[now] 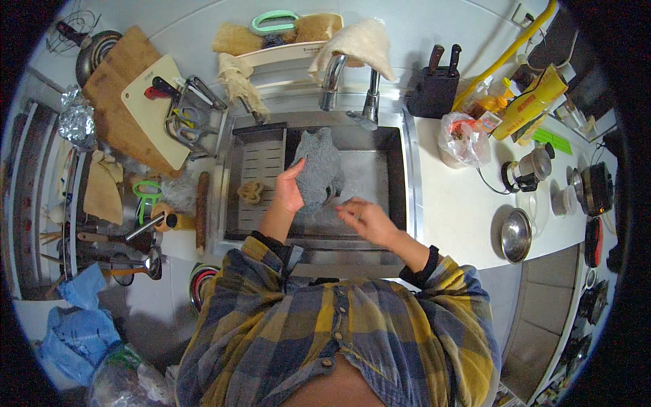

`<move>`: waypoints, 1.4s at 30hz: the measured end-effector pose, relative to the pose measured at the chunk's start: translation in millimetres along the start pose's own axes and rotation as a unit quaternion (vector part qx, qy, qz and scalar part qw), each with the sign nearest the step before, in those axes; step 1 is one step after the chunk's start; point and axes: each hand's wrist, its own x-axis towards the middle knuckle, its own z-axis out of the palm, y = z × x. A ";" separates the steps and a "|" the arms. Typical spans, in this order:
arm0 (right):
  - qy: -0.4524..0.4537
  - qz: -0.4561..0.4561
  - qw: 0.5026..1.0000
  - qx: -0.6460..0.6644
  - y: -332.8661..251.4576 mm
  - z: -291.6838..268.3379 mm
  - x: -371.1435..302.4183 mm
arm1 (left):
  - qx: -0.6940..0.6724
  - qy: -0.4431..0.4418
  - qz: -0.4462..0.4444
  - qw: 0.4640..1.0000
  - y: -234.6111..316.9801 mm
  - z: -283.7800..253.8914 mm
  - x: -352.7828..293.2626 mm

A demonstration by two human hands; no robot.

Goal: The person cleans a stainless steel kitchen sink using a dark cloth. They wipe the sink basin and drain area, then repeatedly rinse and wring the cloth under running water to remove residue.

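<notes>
A wet-looking grey cloth [319, 166] hangs over the sink basin. My left hand [288, 193] grips it along its left side, thumb in front, the other fingers hidden behind the fabric. Just right of the cloth's lower end is my right hand [368, 220], its fingers curled together; whatever is between the fingertips is too small to make out. Below both hands lies the dark sink [369, 169]. On the slotted tray [261, 159] at the sink's left sits a small tan, knobbly piece [251, 192].
Two metal taps [332, 81] rise behind the sink, a pale cloth [363, 47] draped over them. A black knife block [432, 88], a plastic bag [464, 139] and a steel bowl [516, 234] stand to the right. Cutting boards [159, 112] and a brown rolling pin [202, 210] are at left.
</notes>
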 end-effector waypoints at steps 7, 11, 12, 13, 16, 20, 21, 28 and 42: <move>0.347 -0.115 0.896 -0.252 46.9 -67.8 92.3 | 0.006 0.018 -0.026 0.999 13.4 17.4 -0.4; 0.298 -0.114 0.918 -0.234 66.0 -87.6 147.5 | -0.039 -0.003 -0.060 0.997 5.5 -11.0 17.1; 0.245 -0.086 0.938 -0.230 72.8 -90.2 157.7 | -0.036 -0.007 -0.057 0.998 4.7 -14.5 20.1; 0.192 -0.058 0.954 -0.225 79.8 -90.3 164.4 | -0.034 -0.011 -0.055 0.998 4.1 -17.8 23.1; 0.214 -0.024 0.950 -0.227 87.4 -84.1 175.7 | -0.008 0.005 -0.027 1.000 1.6 -26.6 27.8; 0.269 -0.036 0.934 -0.232 107.9 -78.5 177.4 | 0.012 0.045 -0.041 0.998 5.0 -35.1 38.4; 0.269 -0.028 0.934 -0.233 108.7 -76.8 176.4 | 0.012 0.054 -0.036 0.998 4.5 -38.6 40.8; 0.304 -0.108 0.867 -0.379 87.1 -55.5 144.5 | 0.016 0.068 -0.067 0.995 2.5 -44.3 53.0; -0.084 0.063 0.975 0.196 130.7 -3.9 133.2 | 0.239 0.151 -0.028 0.959 -12.8 -76.0 66.6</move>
